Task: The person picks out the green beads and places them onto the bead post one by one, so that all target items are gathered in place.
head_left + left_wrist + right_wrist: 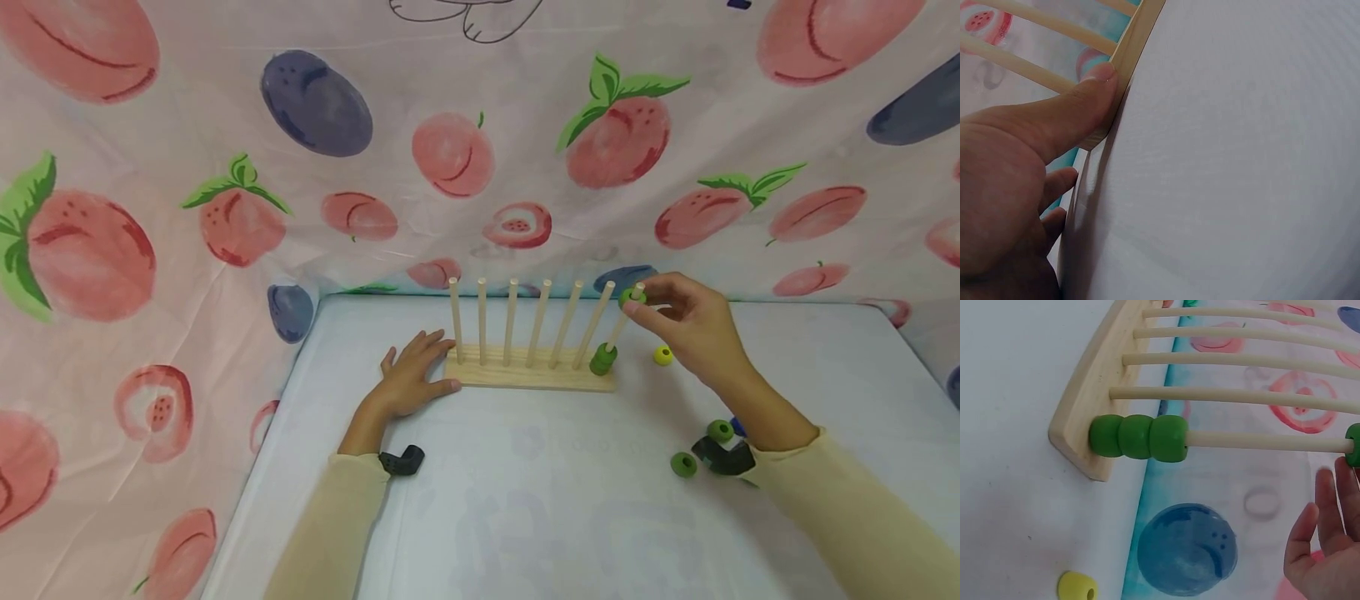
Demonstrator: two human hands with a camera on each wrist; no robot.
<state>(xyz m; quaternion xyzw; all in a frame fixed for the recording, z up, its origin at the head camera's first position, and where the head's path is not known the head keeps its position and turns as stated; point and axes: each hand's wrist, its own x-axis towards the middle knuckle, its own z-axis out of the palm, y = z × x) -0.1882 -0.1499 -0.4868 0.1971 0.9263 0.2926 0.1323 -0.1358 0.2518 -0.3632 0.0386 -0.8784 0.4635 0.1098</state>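
A wooden peg rack [532,379] with several upright pegs stands on the white table. My left hand [408,379] holds its left end, thumb at the front edge and index finger at the back; in the left wrist view the thumb [1085,103] presses on the base. At the top of the rightmost peg, my right hand [693,321] pinches a green bead [627,297], and the peg's tip shows through the bead's hole. Three green beads [1136,437] sit stacked at the foot of that same peg. The other pegs carry no beads.
A yellow bead [663,356] lies right of the rack. Nearer me, loose green beads [683,464] and a partly hidden blue piece [738,427] lie under my right wrist. A fruit-patterned cloth [450,75] hangs behind the table.
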